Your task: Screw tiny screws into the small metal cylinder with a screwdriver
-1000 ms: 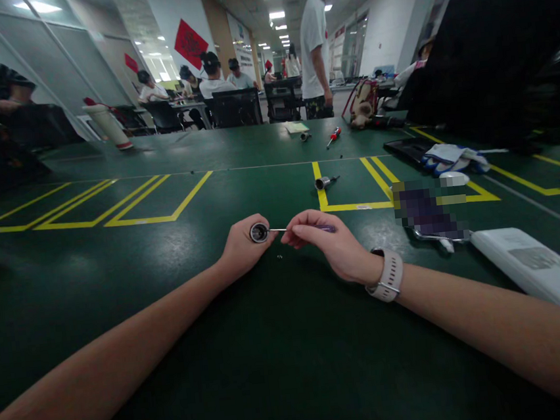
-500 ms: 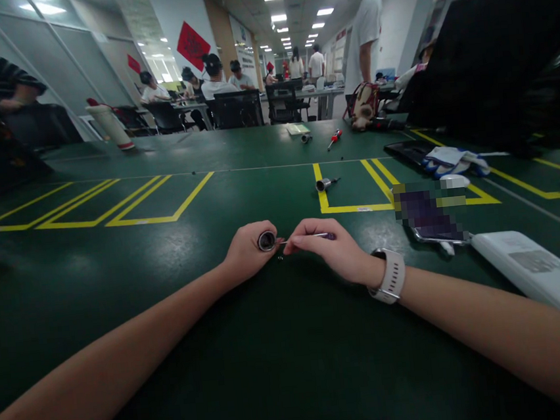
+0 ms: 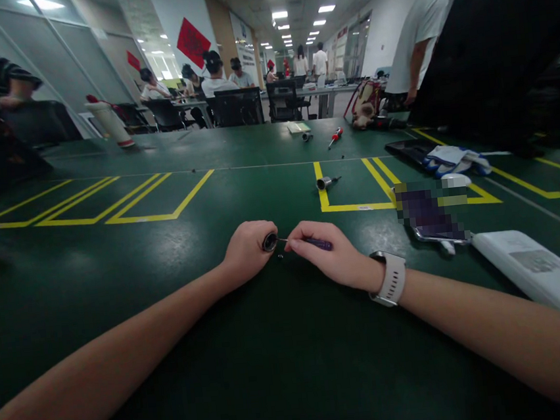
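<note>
My left hand (image 3: 249, 249) is closed around a round metal cylinder (image 3: 270, 241), its dark hollow end turned toward me and to the right. Between the fingers of my right hand (image 3: 331, 251) is a small screwdriver with a purple handle (image 3: 319, 243). Its thin shaft points left, and the tip is at the rim of the cylinder; whether it touches cannot be made out. A tiny metal piece (image 3: 280, 256) lies on the green table just below the two hands. Most of the cylinder's body is hidden in my left palm.
Ahead lie another metal part with a thin shaft (image 3: 325, 183), a small metal ring-like part (image 3: 307, 137) and a red screwdriver (image 3: 336, 138). To the right are a phone (image 3: 429, 212), a white power bank (image 3: 538, 268) and gloves (image 3: 456, 159). A bottle (image 3: 110, 124) stands far left.
The cylinder's open end has turned more to the right. The screwdriver's handle has tilted lower in my right hand. A standing person in the background has moved right.
</note>
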Demonstrator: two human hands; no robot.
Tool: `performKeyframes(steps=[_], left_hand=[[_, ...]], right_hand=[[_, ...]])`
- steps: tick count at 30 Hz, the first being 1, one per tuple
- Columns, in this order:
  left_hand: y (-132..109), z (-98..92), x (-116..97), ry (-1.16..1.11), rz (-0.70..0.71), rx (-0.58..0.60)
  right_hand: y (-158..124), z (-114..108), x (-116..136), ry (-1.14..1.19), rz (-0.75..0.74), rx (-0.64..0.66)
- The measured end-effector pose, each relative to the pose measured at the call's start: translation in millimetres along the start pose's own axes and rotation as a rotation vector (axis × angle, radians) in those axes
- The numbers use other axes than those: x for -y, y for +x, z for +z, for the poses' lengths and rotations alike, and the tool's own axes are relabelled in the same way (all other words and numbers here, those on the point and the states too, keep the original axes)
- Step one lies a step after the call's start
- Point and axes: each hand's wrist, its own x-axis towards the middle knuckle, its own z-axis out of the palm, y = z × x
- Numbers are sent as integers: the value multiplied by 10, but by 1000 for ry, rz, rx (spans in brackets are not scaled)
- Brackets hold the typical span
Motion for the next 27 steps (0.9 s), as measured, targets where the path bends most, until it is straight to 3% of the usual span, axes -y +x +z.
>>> performKeyframes(steps=[6,9,12,18,27], left_hand=[[-11,-6,-4,-20,54,15],[-5,2,17,-100,30,12],[2,12,32,-145,-4,10],[12,12,0,16,-5,56],[20,-24,-37,134,-55,68]], right_hand=[[76,-48,-178,582,217,-16],[101,-43,-261,740,349,-18],[99,-31,-266,761,370,-33],[71,-20,-191,517,174,-29],[77,-34,-299,686,277,-61]])
